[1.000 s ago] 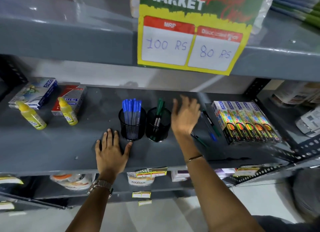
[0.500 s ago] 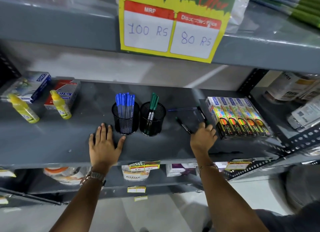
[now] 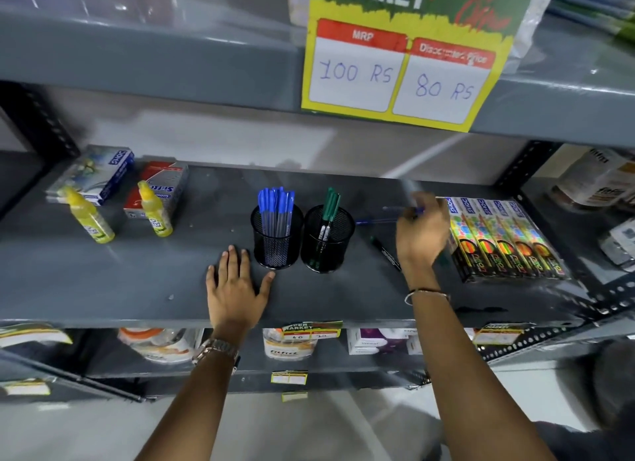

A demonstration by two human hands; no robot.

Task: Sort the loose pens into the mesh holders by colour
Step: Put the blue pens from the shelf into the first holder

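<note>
Two black mesh holders stand side by side mid-shelf. The left holder (image 3: 276, 245) has several blue pens (image 3: 276, 204) in it, the right holder (image 3: 328, 249) a few green pens (image 3: 330, 206). My left hand (image 3: 233, 285) lies flat on the shelf, thumb against the left holder's base. My right hand (image 3: 421, 235) is raised to the right of the holders, fingers pinched on a blurred blue pen (image 3: 400, 209). Another blue pen (image 3: 372, 221) lies on the shelf behind it. A dark green pen (image 3: 385, 252) lies just left of my wrist.
Neon pen boxes (image 3: 505, 240) lie close to the right of my right hand. Two yellow glue bottles (image 3: 91, 216) (image 3: 154, 209) and two boxes (image 3: 94, 173) sit at the left. A price sign (image 3: 395, 72) hangs from the upper shelf (image 3: 137, 54) overhead.
My right hand went from above the green holder down to the loose pens at the right, then rose with a blue pen in its fingers. My left hand stayed flat.
</note>
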